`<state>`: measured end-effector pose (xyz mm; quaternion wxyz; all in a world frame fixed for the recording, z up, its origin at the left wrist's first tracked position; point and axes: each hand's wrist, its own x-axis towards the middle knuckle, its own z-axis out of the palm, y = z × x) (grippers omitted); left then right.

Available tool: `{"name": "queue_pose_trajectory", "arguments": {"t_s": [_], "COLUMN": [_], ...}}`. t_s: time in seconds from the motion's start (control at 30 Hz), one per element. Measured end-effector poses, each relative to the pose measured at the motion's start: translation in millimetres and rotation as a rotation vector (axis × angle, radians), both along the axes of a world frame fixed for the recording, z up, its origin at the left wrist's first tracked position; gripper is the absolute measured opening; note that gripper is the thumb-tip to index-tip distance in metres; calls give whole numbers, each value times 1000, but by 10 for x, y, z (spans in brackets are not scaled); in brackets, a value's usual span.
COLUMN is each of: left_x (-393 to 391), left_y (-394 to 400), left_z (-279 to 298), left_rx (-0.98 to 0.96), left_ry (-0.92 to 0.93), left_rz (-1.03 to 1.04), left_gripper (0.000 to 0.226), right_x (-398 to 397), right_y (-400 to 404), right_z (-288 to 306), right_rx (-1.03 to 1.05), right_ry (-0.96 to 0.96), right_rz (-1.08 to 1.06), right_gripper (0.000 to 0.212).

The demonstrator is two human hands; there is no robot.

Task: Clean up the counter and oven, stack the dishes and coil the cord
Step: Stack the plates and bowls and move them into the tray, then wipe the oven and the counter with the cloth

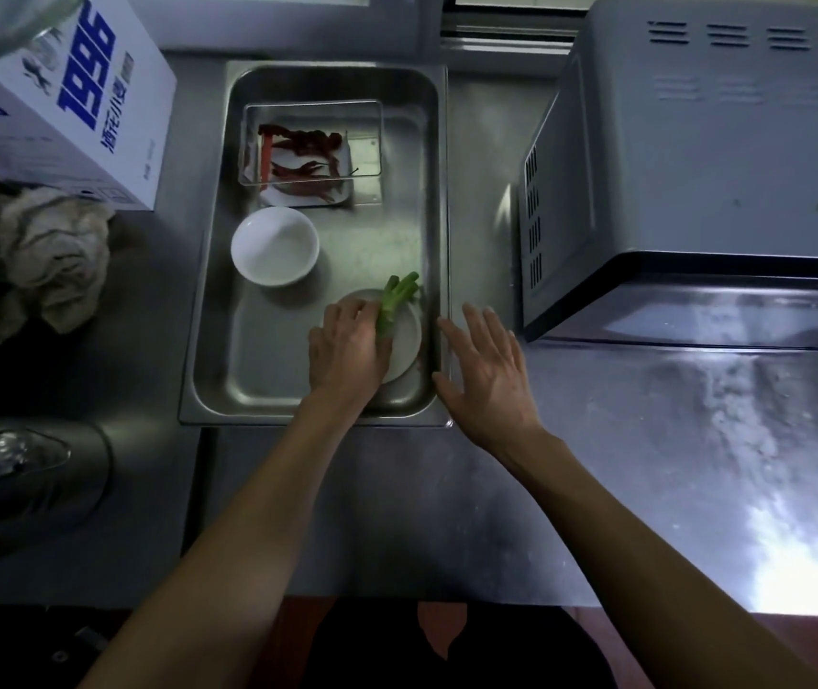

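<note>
one steel tray (208, 290), two white dishes (275, 246), one clear container (312, 141), one oven (695, 166)

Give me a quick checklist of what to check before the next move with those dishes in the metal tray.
1. Left hand holds the green onions: ok, its fingers curl round the stalks over the small plate.
2. Right hand free to help: ok, open with fingers spread beside the tray rim.
3. White bowl empty for stacking: ok, nothing shows inside it.
4. Clear container empty: not ok, dried red chillies lie in it.
5. Plate clean under the hand: cannot tell, the hand covers part of it.
</note>
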<state>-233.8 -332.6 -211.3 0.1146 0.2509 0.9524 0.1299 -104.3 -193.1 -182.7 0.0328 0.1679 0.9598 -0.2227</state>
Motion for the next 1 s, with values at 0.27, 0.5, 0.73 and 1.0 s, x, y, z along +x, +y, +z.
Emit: {"name": "queue_pose_trajectory", "arguments": {"t_s": [0.27, 0.5, 0.73, 1.0], "left_x": [609, 1190, 1575, 1890], "left_y": [134, 168, 366, 644], "left_z": [384, 607, 784, 732], "left_rx": [5, 45, 116, 168], "left_ry": [86, 97, 38, 38], "left_rz": [-60, -52, -108, -338], "left_gripper": [46, 40, 51, 47], "right_x": [218, 604, 1094, 1945], "right_y": [239, 549, 728, 895], "right_z": [132, 244, 375, 480], "right_rx": [-45, -81, -93, 12], "right_ry": [20, 14, 54, 43], "right_rz": [80, 147, 40, -192], "right_gripper": [61, 64, 63, 61]}}
